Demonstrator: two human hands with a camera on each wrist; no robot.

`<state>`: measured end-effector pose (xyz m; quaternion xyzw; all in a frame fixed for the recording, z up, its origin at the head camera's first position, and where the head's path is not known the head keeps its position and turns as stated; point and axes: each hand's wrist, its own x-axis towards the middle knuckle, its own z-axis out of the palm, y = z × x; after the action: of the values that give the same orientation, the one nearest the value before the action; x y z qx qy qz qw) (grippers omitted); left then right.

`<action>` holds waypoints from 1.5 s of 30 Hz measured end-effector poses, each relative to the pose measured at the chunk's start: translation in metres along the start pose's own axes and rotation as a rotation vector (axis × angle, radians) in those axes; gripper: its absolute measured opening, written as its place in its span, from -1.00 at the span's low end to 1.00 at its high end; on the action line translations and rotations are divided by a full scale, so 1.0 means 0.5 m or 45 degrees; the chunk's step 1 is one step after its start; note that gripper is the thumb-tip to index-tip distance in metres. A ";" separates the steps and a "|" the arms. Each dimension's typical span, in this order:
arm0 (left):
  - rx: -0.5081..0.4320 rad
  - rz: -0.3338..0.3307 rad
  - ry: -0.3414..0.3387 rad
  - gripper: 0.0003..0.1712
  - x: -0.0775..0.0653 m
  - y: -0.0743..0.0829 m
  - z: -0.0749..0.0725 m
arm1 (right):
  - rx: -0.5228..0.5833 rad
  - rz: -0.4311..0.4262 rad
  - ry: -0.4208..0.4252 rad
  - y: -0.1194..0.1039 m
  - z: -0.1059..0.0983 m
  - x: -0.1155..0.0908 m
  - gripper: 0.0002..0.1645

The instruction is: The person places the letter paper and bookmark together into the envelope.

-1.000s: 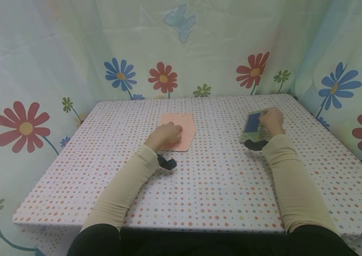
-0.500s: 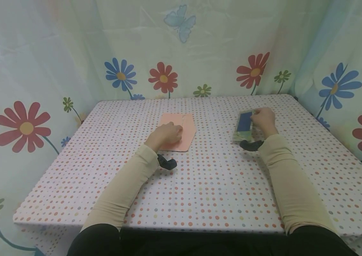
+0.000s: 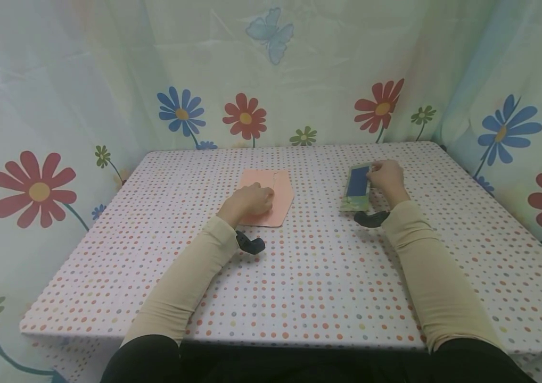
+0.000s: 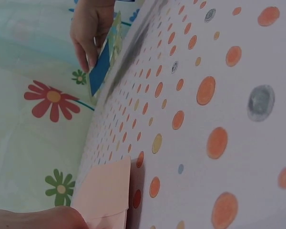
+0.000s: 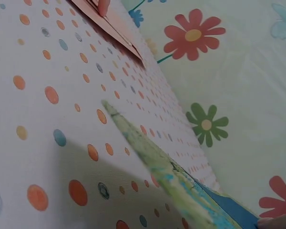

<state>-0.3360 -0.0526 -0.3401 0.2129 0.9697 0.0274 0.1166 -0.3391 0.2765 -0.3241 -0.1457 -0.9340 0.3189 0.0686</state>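
A pink paper envelope lies left of the table's middle, its pointed flap to the right. My left hand rests over its left part and grips it with curled fingers; the fingertips sit near the slit where the flap joins. To the right, my right hand pinches a flat green card with a blue rectangle by its right edge. In the left wrist view the card tilts up from the table. Its edge, blue and green, crosses the right wrist view as a card seen nearly edge-on.
A white cloth with coloured dots covers the table. Behind it hangs a flowered curtain, which also closes off both sides. Black wrist mounts stick out below each hand.
My right hand has moved left with the green and blue card, bringing it nearer the envelope. The left hand and envelope have stayed in place.
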 end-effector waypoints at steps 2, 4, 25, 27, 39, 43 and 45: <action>0.000 0.002 0.003 -0.47 0.000 0.000 0.001 | -0.004 -0.008 0.001 -0.001 0.001 -0.001 -0.43; 0.004 0.006 0.007 -0.48 0.000 0.000 0.001 | -0.004 -0.017 0.001 0.000 0.002 -0.001 -0.42; -0.002 -0.008 0.010 -0.46 -0.002 0.000 0.000 | 0.059 -0.032 -0.058 0.001 0.012 0.005 -0.35; -0.006 -0.013 0.008 -0.46 -0.002 -0.001 0.000 | 0.058 -0.032 -0.058 -0.001 0.013 0.004 -0.35; 0.004 -0.020 -0.002 -0.47 -0.001 -0.001 -0.002 | 0.100 -0.045 -0.073 -0.009 0.017 -0.005 -0.35; 0.004 -0.027 -0.008 -0.47 0.000 -0.001 -0.001 | 0.082 -0.059 -0.071 -0.010 0.017 -0.007 -0.35; -0.002 -0.027 -0.009 -0.46 -0.001 0.000 -0.001 | 0.099 -0.054 -0.072 -0.012 0.017 -0.007 -0.35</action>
<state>-0.3358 -0.0527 -0.3395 0.2024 0.9715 0.0263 0.1207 -0.3391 0.2661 -0.3273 -0.1141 -0.9254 0.3573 0.0547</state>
